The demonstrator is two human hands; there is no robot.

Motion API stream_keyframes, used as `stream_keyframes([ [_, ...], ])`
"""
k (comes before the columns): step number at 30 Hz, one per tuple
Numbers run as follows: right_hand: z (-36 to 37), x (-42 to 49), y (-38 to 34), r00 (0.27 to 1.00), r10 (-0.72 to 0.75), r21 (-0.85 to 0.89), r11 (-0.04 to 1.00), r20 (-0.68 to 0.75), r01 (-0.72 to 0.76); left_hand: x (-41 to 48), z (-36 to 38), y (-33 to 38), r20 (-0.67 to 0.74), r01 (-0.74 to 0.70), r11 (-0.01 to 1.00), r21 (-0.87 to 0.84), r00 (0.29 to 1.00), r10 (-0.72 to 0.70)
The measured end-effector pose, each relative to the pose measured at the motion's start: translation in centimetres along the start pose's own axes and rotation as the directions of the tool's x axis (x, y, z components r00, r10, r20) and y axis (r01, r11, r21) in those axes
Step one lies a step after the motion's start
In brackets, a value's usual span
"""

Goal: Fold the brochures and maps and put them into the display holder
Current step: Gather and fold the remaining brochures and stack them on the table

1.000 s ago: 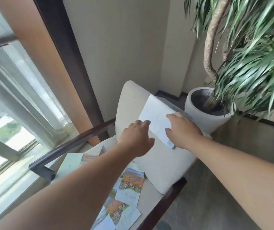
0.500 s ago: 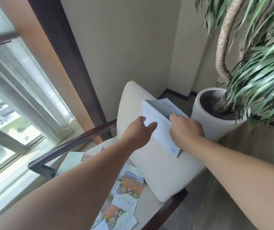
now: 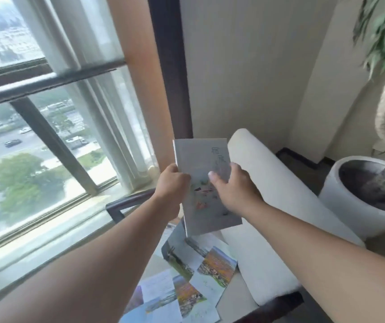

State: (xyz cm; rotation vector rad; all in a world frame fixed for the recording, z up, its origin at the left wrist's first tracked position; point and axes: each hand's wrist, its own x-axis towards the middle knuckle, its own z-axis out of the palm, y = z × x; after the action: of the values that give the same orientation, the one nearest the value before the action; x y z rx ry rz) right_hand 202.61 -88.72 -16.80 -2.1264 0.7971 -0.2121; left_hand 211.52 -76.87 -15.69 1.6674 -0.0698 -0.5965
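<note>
Grey brochure (image 3: pixel 202 157) has come off the chair cushion (image 3: pixel 268 194) and is now upright between the hands. Left hand (image 3: pixel 173 183) pinches its left edge and right hand (image 3: pixel 233 190) grips its right edge. Fold looks done; holder not in view. Loose brochures (image 3: pixel 200 276) lie on the seat (image 3: pixel 232 301) below the hands. Window (image 3: pixel 47 136) is left of them, plant pot (image 3: pixel 340 201) right.
</note>
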Motion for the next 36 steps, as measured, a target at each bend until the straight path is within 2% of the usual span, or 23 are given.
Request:
stream_keyframes([
  [2, 1.8, 0.6, -2.4, 0.994, 0.107, 0.174, 0.979, -0.001, -0.105, -2.1, -3.7, 0.5, 0.076, -0.021, 0.989, -0.144, 0.997, 0.033],
  [3, 3.0, 0.7, -3.8, 0.993, 0.115, 0.241, 0.964, 0.022, -0.117, -2.9, -5.7, 0.5, 0.078, -0.017, 0.978, -0.207, 0.996, 0.034],
  [6, 7.2, -0.9, -8.5, 0.994, 0.032, 0.358, 0.931, 0.1, -0.066, -5.3, -12.3, 0.2, -0.055, -0.025, 0.953, -0.3, 0.998, 0.009],
  [8, 10.6, -3.3, -12.1, 0.99, -0.044, 0.346, 0.938, 0.138, -0.007, -6.9, -17.0, -0.4, -0.188, -0.039, 0.954, -0.298, 0.982, -0.019],
  [12, 18.5, -10.4, -19.3, 0.949, -0.198, 0.31, 0.944, 0.245, 0.117, -11.8, -27.7, -2.6, -0.496, -0.074, 0.973, -0.218, 0.867, -0.046],
  [15, 24.8, -17.0, -23.7, 0.908, -0.266, 0.348, 0.926, 0.324, 0.147, -17.1, -36.0, -5.2, -0.589, -0.108, 0.962, -0.252, 0.806, -0.064],
  [18, 31.5, -23.8, -27.5, 0.856, -0.31, 0.354, 0.921, 0.414, 0.162, -22.6, -44.3, -8.1, -0.701, -0.126, 0.974, -0.191, 0.712, -0.046],
  [20, 35.8, -28.1, -29.8, 0.808, -0.31, 0.372, 0.92, 0.501, 0.122, -26.0, -49.5, -10.0, -0.757, -0.123, 0.982, -0.146, 0.653, -0.03],
  [22, 39.6, -31.8, -31.6, 0.745, -0.287, 0.353, 0.933, 0.602, 0.074, -29.2, -54.0, -11.7, -0.798, -0.107, 0.986, -0.13, 0.602, -0.039],
  [26, 46.8, -36.9, -34.0, 0.643, -0.272, 0.265, 0.958, 0.716, 0.111, -33.2, -61.7, -15.6, -0.863, -0.046, 0.994, -0.104, 0.501, -0.067],
  [30, 52.8, -39.0, -35.5, 0.621, -0.289, 0.258, 0.956, 0.729, 0.142, -34.6, -65.8, -18.5, -0.831, -0.099, 0.943, -0.318, 0.508, -0.226],
  [34, 59.0, -39.7, -37.7, 0.606, -0.29, 0.205, 0.957, 0.74, 0.207, -33.9, -70.6, -20.9, -0.84, -0.041, 0.947, -0.32, 0.474, -0.263],
  [36, 62.0, -39.3, -38.7, 0.6, -0.275, 0.201, 0.961, 0.751, 0.188, -32.9, -72.6, -22.1, -0.843, 0.015, 0.949, -0.315, 0.454, -0.287],
])
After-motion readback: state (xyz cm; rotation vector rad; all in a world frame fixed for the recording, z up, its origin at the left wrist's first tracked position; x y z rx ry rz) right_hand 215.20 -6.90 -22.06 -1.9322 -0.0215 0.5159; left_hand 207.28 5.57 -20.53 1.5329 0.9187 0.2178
